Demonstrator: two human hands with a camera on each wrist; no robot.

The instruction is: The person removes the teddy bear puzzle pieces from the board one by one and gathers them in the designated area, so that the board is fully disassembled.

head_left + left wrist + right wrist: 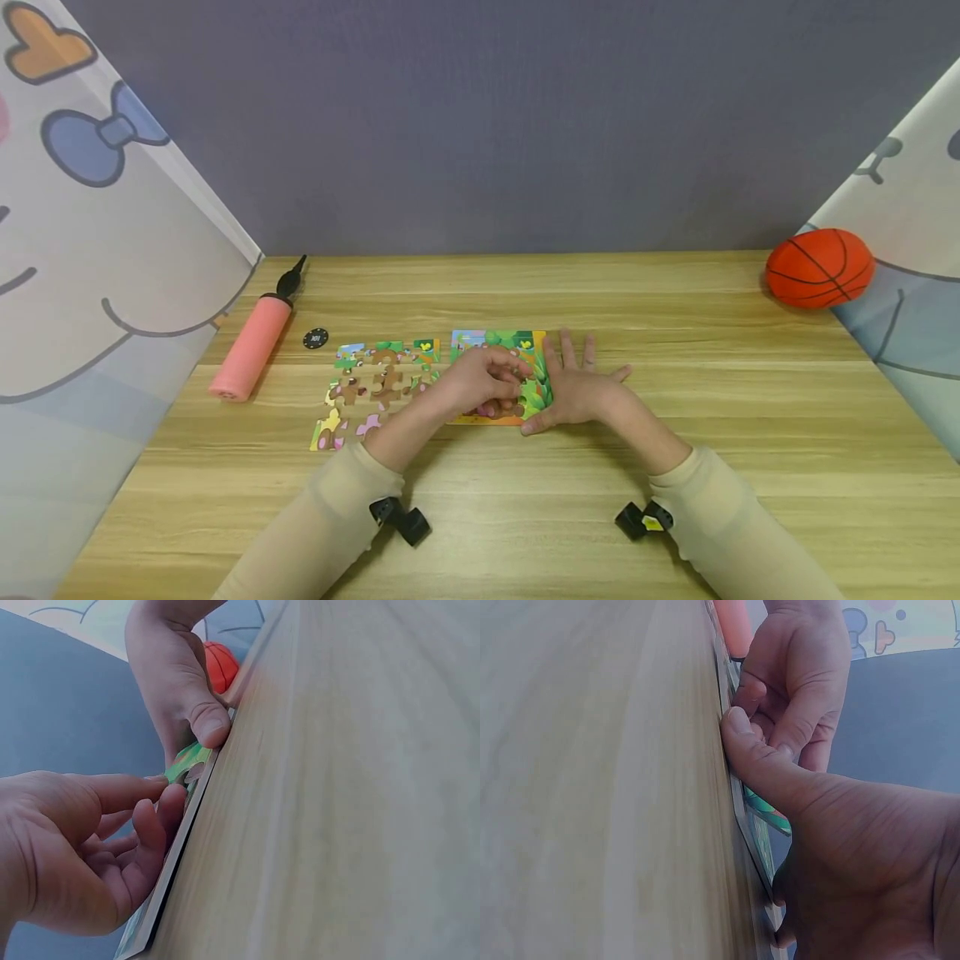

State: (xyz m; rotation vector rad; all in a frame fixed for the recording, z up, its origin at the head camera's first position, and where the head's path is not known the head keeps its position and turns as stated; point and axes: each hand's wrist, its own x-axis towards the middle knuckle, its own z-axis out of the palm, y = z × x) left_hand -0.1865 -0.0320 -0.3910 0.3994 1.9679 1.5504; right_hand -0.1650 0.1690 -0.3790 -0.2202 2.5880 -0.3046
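A colourful jigsaw board (498, 342) lies flat on the wooden table (675, 500), partly filled. My left hand (504, 382) is curled over its middle, thumb and fingers pinching a green puzzle piece (187, 760) that tilts up off the board. My right hand (576, 379) lies flat with straight fingers on the board's right side. Its thumb (211, 724) presses against the board's near edge (739, 795). Several loose puzzle pieces (375, 383) are spread just left of the board.
A pink hand pump (251, 346) lies at the left, with a small black disc (316, 338) beside it. An orange basketball (819, 267) sits at the far right by the patterned cloth wall. Cloth walls close both sides, a grey wall the back.
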